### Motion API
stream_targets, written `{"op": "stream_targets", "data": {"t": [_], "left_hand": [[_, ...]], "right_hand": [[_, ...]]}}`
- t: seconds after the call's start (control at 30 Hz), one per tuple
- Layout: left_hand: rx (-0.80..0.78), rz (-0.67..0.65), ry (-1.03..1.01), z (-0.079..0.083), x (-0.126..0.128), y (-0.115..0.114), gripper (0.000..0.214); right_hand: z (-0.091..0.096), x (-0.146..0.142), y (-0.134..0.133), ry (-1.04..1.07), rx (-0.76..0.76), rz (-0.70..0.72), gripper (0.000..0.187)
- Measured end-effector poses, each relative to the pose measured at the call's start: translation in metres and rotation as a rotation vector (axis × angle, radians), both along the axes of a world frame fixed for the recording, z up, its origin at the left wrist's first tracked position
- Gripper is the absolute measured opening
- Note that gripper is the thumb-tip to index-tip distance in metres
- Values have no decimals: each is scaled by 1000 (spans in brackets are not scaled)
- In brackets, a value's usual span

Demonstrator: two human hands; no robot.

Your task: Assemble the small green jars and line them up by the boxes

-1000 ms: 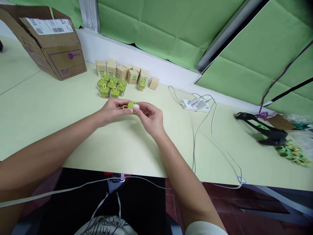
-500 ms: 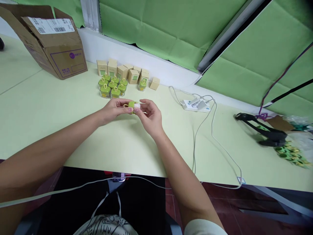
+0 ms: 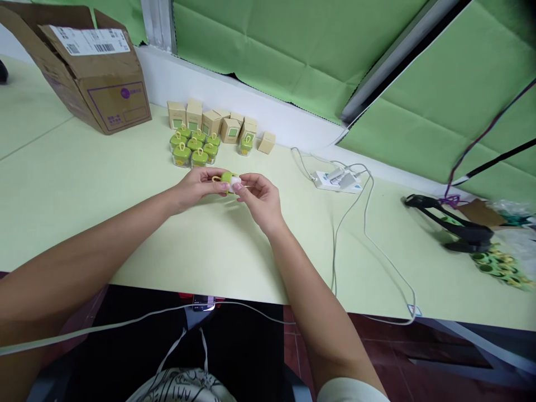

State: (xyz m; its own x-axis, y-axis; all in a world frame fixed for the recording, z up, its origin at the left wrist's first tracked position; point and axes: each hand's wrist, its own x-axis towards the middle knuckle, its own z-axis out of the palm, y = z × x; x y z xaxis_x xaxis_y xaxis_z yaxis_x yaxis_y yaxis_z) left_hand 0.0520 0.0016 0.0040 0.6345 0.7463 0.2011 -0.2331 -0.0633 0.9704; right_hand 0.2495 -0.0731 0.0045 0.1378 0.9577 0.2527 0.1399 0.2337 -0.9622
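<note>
**Both hands pinch one small jar over mid-worktop**

The pale green worktop [image 3: 84,184] runs below a wall hung with green paper [image 3: 259,50]. The left hand [image 3: 196,187] pinches the green end of the small green-and-white jar [image 3: 229,180], and the right hand [image 3: 257,195] pinches its white end. Green-lidded jars [image 3: 193,149] stand near the far edge in front of tan cartons [image 3: 211,118]. A cardboard box [image 3: 96,72] lies at the far left.

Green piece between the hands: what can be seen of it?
Small, plastic-looking green piece: green body, thin yellow loop at one end, white part at the other. It lies sideways over the table, pinched by the left hand at the loop end and the right hand at the white end.
</note>
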Motion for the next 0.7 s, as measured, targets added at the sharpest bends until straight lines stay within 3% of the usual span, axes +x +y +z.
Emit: {"op": "stream_targets", "data": {"t": [0.2,0.3,0.43,0.6,0.7], "left_hand": [[-94,45,-35,7,5,-8,51],[-109,137,-96,8,5,-7,56],[-126,298,-129,7,2,6,59],[-81,447,-129,2,-1,21,50],[-28,482,-110,-1,0,23,47]], "right_hand": [[-5,-3,2,15,5,12,55],[-9,0,4,-12,18,-47,52],[-25,5,11,-246,78,-132,53],[-41,-4,25,-558,131,0,71],[-43,-10,28,-636,109,65,65]]}}
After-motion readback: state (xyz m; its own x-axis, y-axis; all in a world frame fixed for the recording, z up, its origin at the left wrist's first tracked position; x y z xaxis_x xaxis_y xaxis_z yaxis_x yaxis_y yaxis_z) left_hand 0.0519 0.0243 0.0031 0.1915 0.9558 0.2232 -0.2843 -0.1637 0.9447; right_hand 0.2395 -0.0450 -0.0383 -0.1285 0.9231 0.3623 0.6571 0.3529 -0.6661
